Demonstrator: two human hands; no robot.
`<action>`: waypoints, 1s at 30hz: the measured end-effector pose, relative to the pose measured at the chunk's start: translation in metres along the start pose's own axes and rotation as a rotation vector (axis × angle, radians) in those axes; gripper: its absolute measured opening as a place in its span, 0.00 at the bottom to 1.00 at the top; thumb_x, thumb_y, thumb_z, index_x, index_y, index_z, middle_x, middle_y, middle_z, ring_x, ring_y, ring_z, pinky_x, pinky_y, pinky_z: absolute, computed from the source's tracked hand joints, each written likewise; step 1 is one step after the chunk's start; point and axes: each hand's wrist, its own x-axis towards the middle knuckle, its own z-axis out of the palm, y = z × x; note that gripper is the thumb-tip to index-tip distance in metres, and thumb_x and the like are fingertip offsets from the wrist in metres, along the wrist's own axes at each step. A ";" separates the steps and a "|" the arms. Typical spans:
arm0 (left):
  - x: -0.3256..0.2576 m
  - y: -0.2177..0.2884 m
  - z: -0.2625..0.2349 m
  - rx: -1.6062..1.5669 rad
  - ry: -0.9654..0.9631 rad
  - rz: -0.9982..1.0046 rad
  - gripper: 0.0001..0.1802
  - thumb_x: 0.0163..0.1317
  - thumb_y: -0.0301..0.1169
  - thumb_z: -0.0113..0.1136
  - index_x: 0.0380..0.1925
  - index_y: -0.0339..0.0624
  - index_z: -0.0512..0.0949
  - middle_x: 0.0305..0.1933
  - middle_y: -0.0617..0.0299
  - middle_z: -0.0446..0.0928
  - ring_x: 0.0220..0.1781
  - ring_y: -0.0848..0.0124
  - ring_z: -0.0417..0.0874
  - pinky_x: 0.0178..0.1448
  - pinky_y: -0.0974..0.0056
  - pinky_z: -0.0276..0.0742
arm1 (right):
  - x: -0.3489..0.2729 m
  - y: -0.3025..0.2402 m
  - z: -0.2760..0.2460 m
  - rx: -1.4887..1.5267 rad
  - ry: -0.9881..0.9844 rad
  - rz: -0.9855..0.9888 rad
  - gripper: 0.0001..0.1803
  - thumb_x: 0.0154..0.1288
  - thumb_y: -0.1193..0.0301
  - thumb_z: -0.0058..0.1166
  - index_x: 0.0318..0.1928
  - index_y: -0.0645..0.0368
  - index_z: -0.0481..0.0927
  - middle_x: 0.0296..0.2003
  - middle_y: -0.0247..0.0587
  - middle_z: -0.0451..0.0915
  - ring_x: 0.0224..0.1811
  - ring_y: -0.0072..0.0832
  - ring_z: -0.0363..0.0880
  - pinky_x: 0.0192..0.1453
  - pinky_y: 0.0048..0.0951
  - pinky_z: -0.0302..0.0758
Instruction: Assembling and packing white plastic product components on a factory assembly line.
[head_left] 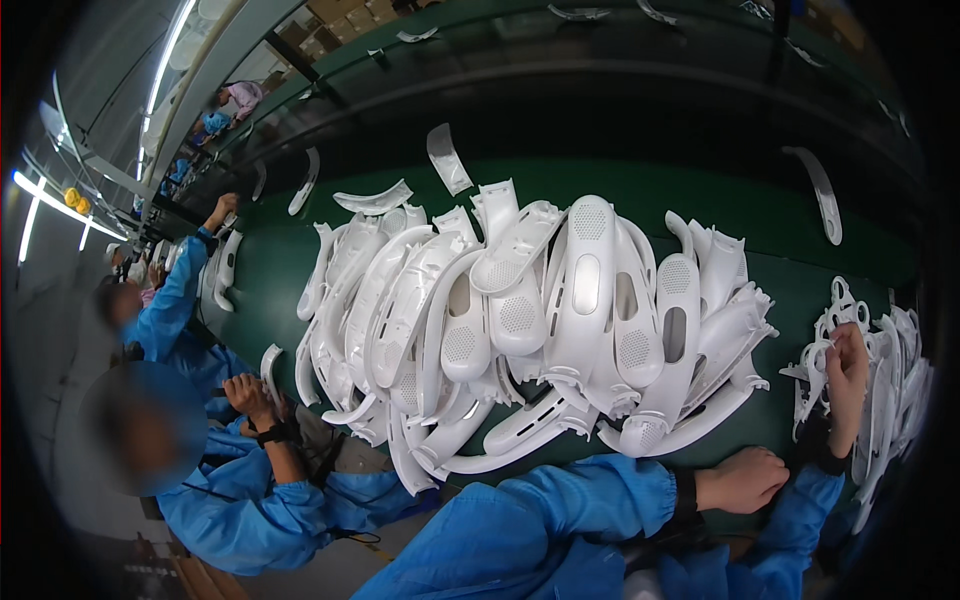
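My left hand (742, 480) is curled closed with its back up, close to the near table edge. Its palm is hidden, and nothing shows sticking out of it. At the right side my right hand (848, 365) is raised, its fingers closed on a thin white plastic frame part (842, 298) with round openings. Beside that hand lies a stack of similar white plastic parts (898, 385). Left of both hands spreads a large heap of curved white plastic shells (590, 255), several with perforated round ends and oval slots.
The green table (265, 270) carries loose curved white pieces, such as one (447, 160) behind the heap and one (822, 195) at far right. A co-worker in blue (235, 500) sits close on my left, hands at a white piece. Other people work farther along.
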 end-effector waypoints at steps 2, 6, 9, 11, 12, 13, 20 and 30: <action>0.001 -0.001 0.000 0.007 -0.003 0.008 0.05 0.51 0.27 0.53 0.23 0.36 0.73 0.27 0.50 0.73 0.36 0.51 0.76 0.44 0.52 0.71 | -0.001 0.001 0.009 0.000 0.007 -0.002 0.06 0.60 0.83 0.45 0.37 0.61 0.70 0.23 0.24 0.63 0.24 0.11 0.59 0.28 0.16 0.55; 0.003 0.001 0.008 0.091 -0.011 0.008 0.06 0.50 0.28 0.54 0.22 0.36 0.74 0.28 0.49 0.75 0.37 0.52 0.77 0.44 0.51 0.72 | -0.008 0.028 0.002 -0.044 -0.026 -0.042 0.07 0.60 0.82 0.41 0.38 0.61 0.70 0.26 0.25 0.64 0.26 0.12 0.59 0.30 0.16 0.55; 0.003 0.000 -0.001 0.073 -0.010 0.011 0.07 0.49 0.29 0.55 0.23 0.36 0.75 0.28 0.49 0.76 0.35 0.51 0.78 0.44 0.52 0.72 | -0.009 0.008 0.021 0.100 -0.135 -0.028 0.06 0.60 0.80 0.41 0.36 0.61 0.70 0.26 0.25 0.64 0.26 0.11 0.59 0.29 0.16 0.55; 0.005 -0.003 0.001 0.070 -0.019 0.013 0.07 0.50 0.29 0.55 0.24 0.36 0.76 0.27 0.49 0.76 0.35 0.51 0.78 0.44 0.52 0.72 | -0.008 0.010 0.029 0.095 -0.119 -0.012 0.05 0.59 0.80 0.42 0.36 0.61 0.70 0.26 0.25 0.64 0.26 0.11 0.59 0.29 0.16 0.55; 0.005 -0.004 0.000 0.069 -0.027 0.015 0.07 0.50 0.29 0.55 0.24 0.36 0.76 0.27 0.49 0.76 0.35 0.51 0.78 0.45 0.53 0.72 | -0.006 0.011 0.031 0.090 -0.105 0.002 0.05 0.59 0.80 0.42 0.36 0.61 0.70 0.26 0.25 0.64 0.26 0.11 0.59 0.29 0.16 0.55; 0.004 -0.004 0.002 0.065 -0.023 0.016 0.07 0.50 0.29 0.55 0.24 0.36 0.76 0.27 0.49 0.76 0.35 0.51 0.78 0.45 0.53 0.72 | -0.007 0.013 0.028 0.085 -0.108 0.003 0.05 0.59 0.80 0.42 0.36 0.61 0.70 0.26 0.25 0.64 0.26 0.11 0.59 0.29 0.16 0.55; -0.002 -0.002 0.002 0.063 0.040 0.021 0.07 0.51 0.29 0.55 0.26 0.36 0.75 0.26 0.50 0.76 0.35 0.51 0.79 0.45 0.53 0.73 | -0.009 0.017 0.024 0.130 -0.206 0.009 0.04 0.59 0.79 0.44 0.35 0.59 0.69 0.26 0.25 0.64 0.27 0.11 0.59 0.30 0.16 0.54; 0.014 0.020 0.001 -0.152 -0.115 -0.095 0.10 0.49 0.26 0.53 0.33 0.36 0.71 0.28 0.42 0.76 0.30 0.45 0.77 0.35 0.46 0.72 | -0.029 0.027 -0.027 -0.137 -0.082 0.010 0.01 0.61 0.76 0.47 0.34 0.58 0.71 0.28 0.27 0.68 0.28 0.13 0.64 0.32 0.16 0.59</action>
